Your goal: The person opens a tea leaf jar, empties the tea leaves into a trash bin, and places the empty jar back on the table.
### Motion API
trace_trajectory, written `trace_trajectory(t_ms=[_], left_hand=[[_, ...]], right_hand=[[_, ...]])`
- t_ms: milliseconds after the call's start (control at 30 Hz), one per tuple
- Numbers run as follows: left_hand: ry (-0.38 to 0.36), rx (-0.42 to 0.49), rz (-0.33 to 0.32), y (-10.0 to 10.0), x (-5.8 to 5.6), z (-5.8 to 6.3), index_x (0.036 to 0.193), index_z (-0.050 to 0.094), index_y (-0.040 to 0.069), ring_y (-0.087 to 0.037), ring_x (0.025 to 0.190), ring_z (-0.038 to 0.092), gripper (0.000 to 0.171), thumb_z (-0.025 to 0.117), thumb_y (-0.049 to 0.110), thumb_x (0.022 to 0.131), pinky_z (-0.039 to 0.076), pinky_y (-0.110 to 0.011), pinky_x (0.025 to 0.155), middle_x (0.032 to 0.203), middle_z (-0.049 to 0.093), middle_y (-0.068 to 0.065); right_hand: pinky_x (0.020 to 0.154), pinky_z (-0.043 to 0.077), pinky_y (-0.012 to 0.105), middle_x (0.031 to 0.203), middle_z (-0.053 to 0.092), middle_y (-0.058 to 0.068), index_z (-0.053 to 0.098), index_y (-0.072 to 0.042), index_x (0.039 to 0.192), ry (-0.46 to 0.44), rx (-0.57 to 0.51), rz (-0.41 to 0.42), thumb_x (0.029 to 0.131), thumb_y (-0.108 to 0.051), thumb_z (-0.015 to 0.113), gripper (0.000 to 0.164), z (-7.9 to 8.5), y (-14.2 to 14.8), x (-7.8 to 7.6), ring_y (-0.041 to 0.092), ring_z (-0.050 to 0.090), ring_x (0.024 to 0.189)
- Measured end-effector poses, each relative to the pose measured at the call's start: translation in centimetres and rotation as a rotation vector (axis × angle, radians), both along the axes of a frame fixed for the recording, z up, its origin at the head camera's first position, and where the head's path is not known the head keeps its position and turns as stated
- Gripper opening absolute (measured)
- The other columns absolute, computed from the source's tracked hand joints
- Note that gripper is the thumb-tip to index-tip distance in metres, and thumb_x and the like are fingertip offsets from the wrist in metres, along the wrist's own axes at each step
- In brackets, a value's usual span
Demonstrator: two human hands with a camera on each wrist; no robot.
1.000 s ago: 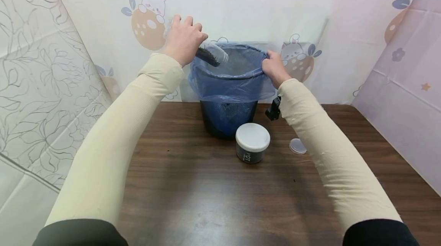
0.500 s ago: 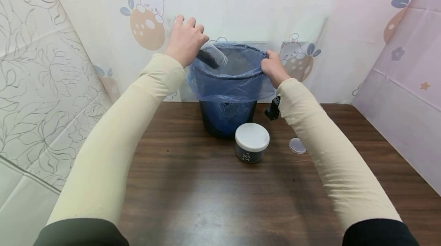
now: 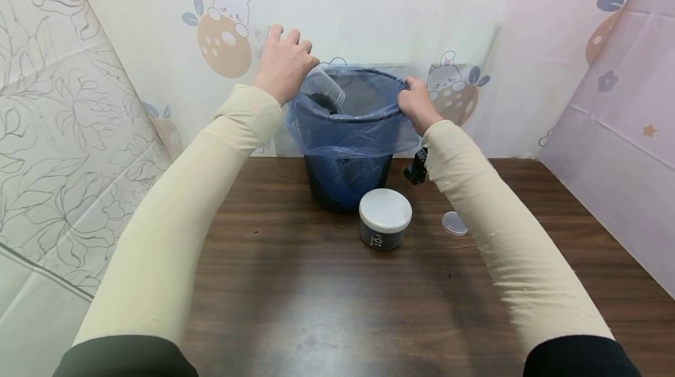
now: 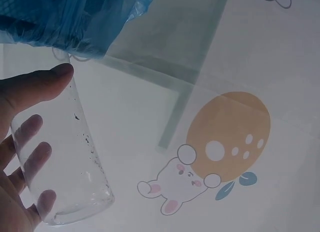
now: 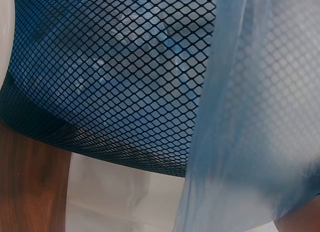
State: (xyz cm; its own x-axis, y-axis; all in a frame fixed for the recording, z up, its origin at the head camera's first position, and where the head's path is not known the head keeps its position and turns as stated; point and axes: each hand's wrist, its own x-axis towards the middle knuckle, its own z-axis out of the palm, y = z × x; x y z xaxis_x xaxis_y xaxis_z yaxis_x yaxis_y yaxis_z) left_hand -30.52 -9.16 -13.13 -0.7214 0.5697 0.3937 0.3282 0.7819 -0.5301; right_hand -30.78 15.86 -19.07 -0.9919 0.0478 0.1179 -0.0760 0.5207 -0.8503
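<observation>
My left hand grips a clear jar, tipped mouth-down over the near left rim of a mesh waste bin. Dark, leaf-like loose bits lie in the jar's lower side by its mouth. In the left wrist view, the base half of the jar shows only small dark specks on its wall. A blue plastic bag lines the bin and folds over its rim. At the right side, my right hand grips that rim through the bag. The right wrist view shows the bin's black mesh.
Just in front of the bin stands a dark tub with a white lid. A small clear round lid lies on the brown wooden table by my right forearm. A patterned curtain hangs close behind the bin.
The dark bits have slid down the jar toward its mouth, and less of them shows inside. The jar tips slightly steeper. My right hand keeps its grip on the rim.
</observation>
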Motion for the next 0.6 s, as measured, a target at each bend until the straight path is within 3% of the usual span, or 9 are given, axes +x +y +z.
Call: trace_trajectory(t_ms=[100,367,467,533,600], left_hand=[[0.006,-0.004,-0.001,0.01,-0.03,-0.08,0.112,0.071,0.017,-0.032,0.097,0.044,0.031,0.052,0.001,0.094,0.028,-0.052,0.094,0.098,0.059,-0.010],[0.001,-0.024,-0.008,0.19,-0.03,-0.02,0.115,0.070,0.016,-0.031,0.098,0.044,0.031,0.052,0.002,0.094,0.028,-0.051,0.095,0.100,0.059,-0.010],[0.007,-0.021,-0.025,0.19,-0.20,-0.06,0.113,0.071,0.016,-0.031,0.098,0.044,0.031,0.052,0.001,0.093,0.026,-0.050,0.096,0.099,0.059,-0.010],[0.020,-0.023,-0.036,0.20,-0.30,-0.10,0.111,0.071,0.016,-0.031,0.098,0.044,0.031,0.052,0.001,0.092,0.026,-0.050,0.097,0.098,0.058,-0.010],[0.037,-0.025,-0.055,0.18,-0.40,-0.14,0.108,0.072,0.016,-0.031,0.098,0.044,0.031,0.052,0.000,0.091,0.025,-0.049,0.098,0.096,0.058,-0.010]], right_hand=[[0.103,0.023,0.028,0.155,0.017,0.013,0.026,-0.001,0.147,-0.016,0.006,0.004,0.092,0.001,0.017,0.056,0.04,-0.03,0.05,0.019,0.015,0.140],[0.103,0.023,0.027,0.153,0.021,0.014,0.031,0.000,0.144,-0.012,0.001,0.004,0.092,0.002,0.017,0.053,-0.12,0.01,-0.06,0.019,0.017,0.139],[0.094,0.028,0.028,0.143,0.032,0.017,0.038,0.001,0.135,-0.003,0.002,0.004,0.092,0.002,0.017,0.048,-0.15,0.02,-0.10,0.019,0.027,0.131],[0.081,0.029,0.031,0.114,0.039,0.018,0.041,0.001,0.108,0.011,0.001,0.001,0.092,0.002,0.018,0.028,-0.19,0.01,-0.16,0.022,0.038,0.105],[0.074,0.025,0.033,0.092,0.028,0.011,0.030,-0.004,0.090,0.028,-0.002,-0.001,0.092,0.003,0.019,0.013,-0.25,-0.02,-0.21,0.022,0.030,0.082]])
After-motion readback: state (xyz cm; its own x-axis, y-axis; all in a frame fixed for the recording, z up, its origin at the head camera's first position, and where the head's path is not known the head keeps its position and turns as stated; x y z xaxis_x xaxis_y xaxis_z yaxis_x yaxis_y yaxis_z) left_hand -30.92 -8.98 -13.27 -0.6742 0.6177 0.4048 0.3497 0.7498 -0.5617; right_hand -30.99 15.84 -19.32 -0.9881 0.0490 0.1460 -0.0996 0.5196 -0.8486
